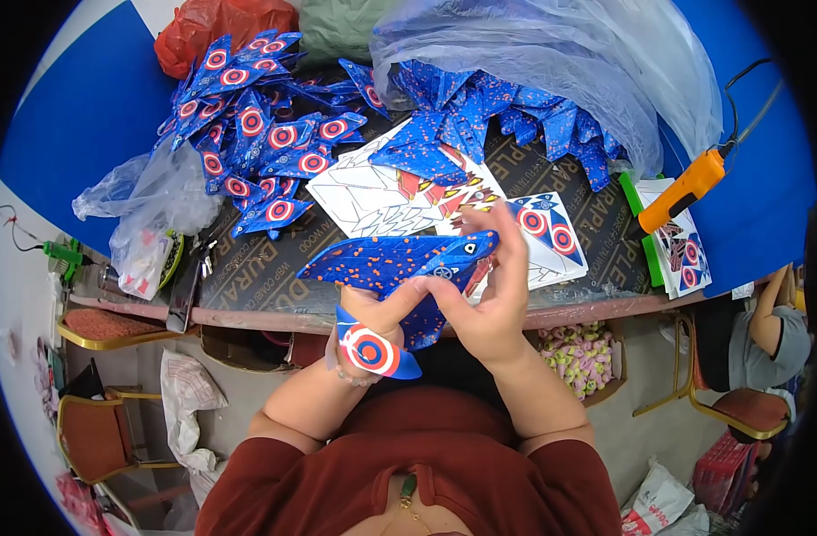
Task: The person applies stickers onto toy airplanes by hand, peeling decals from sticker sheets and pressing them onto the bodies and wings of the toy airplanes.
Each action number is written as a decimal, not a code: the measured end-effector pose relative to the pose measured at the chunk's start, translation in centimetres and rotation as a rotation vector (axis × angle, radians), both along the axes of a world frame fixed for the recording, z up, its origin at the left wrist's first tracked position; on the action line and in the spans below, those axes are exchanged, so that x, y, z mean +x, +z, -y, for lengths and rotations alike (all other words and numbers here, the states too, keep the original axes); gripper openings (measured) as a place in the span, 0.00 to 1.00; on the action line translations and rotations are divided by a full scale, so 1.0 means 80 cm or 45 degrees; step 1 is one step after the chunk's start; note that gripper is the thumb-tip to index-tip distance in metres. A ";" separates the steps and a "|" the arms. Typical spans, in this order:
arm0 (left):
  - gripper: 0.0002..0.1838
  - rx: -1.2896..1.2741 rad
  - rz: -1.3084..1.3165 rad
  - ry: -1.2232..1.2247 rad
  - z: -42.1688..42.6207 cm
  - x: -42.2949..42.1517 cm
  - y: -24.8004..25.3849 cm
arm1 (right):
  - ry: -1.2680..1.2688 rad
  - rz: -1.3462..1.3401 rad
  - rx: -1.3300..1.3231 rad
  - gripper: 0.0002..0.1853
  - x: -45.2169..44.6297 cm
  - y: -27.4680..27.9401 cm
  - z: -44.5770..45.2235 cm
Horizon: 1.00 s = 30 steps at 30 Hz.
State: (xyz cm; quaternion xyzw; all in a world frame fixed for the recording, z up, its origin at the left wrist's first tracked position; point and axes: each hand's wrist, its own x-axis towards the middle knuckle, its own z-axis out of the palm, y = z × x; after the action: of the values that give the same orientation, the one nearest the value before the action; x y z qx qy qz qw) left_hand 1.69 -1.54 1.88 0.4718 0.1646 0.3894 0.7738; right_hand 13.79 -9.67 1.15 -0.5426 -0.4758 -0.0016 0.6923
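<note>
Left-hand grip: the left hand point(373, 314) is closed narrowly on a spotted blue piece point(364, 259), thumb in front, its other fingers mostly hidden. Against its wrist side lies a ringed piece point(370, 350); how this is held cannot be told. Right-hand grip: the right hand point(500, 313) is partly spread, thumb against the spotted blue piece near a small round emblem, index finger raised beside the pointed, eyed end; whether it pinches cannot be told. The spotted blue piece is held up between both hands, in front of the edge of the worktop point(574, 308).

Step in hand, as judged: two-handed handling of the eyed end. Any further work there calls for a steady left-hand hold and a free right thumb.

Just beyond, white printed sheets point(350, 183) lie partly under spotted blue pieces point(417, 150); beside them is a stack of ring-printed sheets point(551, 255). To the left, a heap of ringed blue pieces point(282, 136).

Containers: a large clear bag point(551, 54) drapes over part of the spotted pieces; a smaller clear bag point(172, 192) covers something white. A red bag point(214, 31) and a green bag point(337, 31) stand behind, contents hidden. Right, a green-edged holder point(639, 232) borders printed sheets, near an orange tool point(685, 192). Below, a carton point(616, 362) holds many small pink and yellow-green items point(578, 357).
</note>
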 end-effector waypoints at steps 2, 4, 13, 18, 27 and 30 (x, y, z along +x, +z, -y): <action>0.22 -0.022 -0.006 -0.006 0.002 0.001 0.001 | 0.048 -0.050 -0.057 0.42 0.003 0.000 0.004; 0.23 -0.054 0.036 0.018 0.003 0.002 -0.001 | 0.102 -0.102 -0.115 0.38 0.006 0.003 0.007; 0.21 -0.024 -0.036 -0.016 -0.021 0.004 -0.012 | -0.150 0.263 -0.206 0.10 0.013 0.020 0.016; 0.19 0.435 -0.335 0.060 -0.033 0.004 -0.019 | 0.569 0.152 -0.627 0.06 -0.003 0.033 0.020; 0.30 1.328 -0.590 0.504 -0.040 0.009 -0.003 | 0.657 -0.089 -0.750 0.09 -0.013 0.026 0.016; 0.30 1.425 -0.552 0.490 -0.049 0.008 0.001 | 0.613 0.026 -0.741 0.09 -0.015 0.029 0.018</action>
State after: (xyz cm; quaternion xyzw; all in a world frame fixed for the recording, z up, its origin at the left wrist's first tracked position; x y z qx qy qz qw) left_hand 2.30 2.37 1.92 0.8354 0.1709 0.4443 0.2746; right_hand 12.58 -11.12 3.45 -0.5892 -0.5771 0.2911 0.4848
